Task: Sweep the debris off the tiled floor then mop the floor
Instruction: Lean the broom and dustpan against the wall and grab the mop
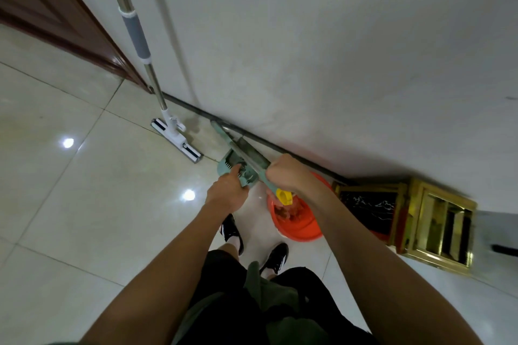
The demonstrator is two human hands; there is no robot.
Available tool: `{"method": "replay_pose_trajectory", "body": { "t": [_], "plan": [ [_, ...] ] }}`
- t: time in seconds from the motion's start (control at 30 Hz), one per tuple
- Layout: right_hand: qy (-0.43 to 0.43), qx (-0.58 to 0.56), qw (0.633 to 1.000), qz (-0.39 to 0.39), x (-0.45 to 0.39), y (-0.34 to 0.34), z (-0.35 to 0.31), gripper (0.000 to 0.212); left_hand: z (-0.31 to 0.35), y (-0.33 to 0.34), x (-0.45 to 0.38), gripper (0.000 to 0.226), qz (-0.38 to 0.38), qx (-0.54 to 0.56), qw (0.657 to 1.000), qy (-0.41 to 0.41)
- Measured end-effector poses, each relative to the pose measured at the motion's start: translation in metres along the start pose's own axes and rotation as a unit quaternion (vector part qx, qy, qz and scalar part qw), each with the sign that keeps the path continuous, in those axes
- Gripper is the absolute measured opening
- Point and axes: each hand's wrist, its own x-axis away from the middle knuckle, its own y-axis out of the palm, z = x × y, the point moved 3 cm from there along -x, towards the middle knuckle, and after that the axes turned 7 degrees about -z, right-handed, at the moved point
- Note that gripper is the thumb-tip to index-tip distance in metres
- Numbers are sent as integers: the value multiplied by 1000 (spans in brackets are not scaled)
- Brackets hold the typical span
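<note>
— What have your hands got?

— My right hand (283,173) is fisted round the green handle (252,159) of the dustpan (234,166), with the yellow cap (284,196) of that handle poking out just below my fist. My left hand (224,190) grips the near edge of the pan, fingers curled onto the comb-like teeth. The pan is up off the floor (84,190), tilted, between my hands.

— And the debris?

— There is reddish stuff lying in the orange bin (297,221), which sits on the tiles just right of my shoes (232,230), near the wall (308,50). The pan's handle end hangs over the bin's far rim. I cannot tell whether anything is in the pan.

— Where is the mop?

— The mop (176,136) stands to the left of the pan, well apart from my hands. Its flat white head lies on the tiles close to the wall's dark skirting, and its steel pole with a grey grip leans up against the wall toward the far left.

— Anything else around?

— A brown door (50,14) at the far left, and a gold-framed stand (431,221) against the wall to the right, just beside the bin. The glossy tiles show two bright light spots left of my arms.
</note>
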Motion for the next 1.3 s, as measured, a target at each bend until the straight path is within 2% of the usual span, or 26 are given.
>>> {"method": "replay_pose_trajectory", "body": {
  "t": [0.13, 0.23, 0.3, 0.53, 0.8, 0.9, 0.97, 1.1, 1.3],
  "plan": [
    [-7, -4, 1000, -18, 4, 1, -9, 24, 3, 4, 2, 70, -11, -33, 999, 13],
    [0, -29, 999, -34, 6, 1, -8, 15, 2, 9, -1, 70, -8, 17, 1000, 11],
    [6, -27, 998, -51, 7, 3, -7, 17, 2, 14, -2, 71, -7, 42, 999, 16],
    [-13, 52, 997, -48, 14, 1, 2, 21, 4, 26, 2, 76, -58, 89, 994, 11],
    [-21, 99, 993, -59, 24, -4, 7, 21, 12, 38, 8, 72, -65, 85, 994, 17],
    [-17, 62, 995, -80, 21, -3, 10, 14, 12, 40, 10, 72, -70, 94, 993, 21],
    [-10, -3, 996, -92, 18, -3, 14, 10, 11, 41, 8, 73, -67, 111, 991, 23],
    [-13, -140, 983, -118, 20, -1, 18, 17, 5, 38, 6, 74, -64, 165, 984, 11],
    [-23, -198, 975, -103, 26, 4, 16, 11, -2, 32, 3, 71, -65, 177, 982, 3]
  ]
}}
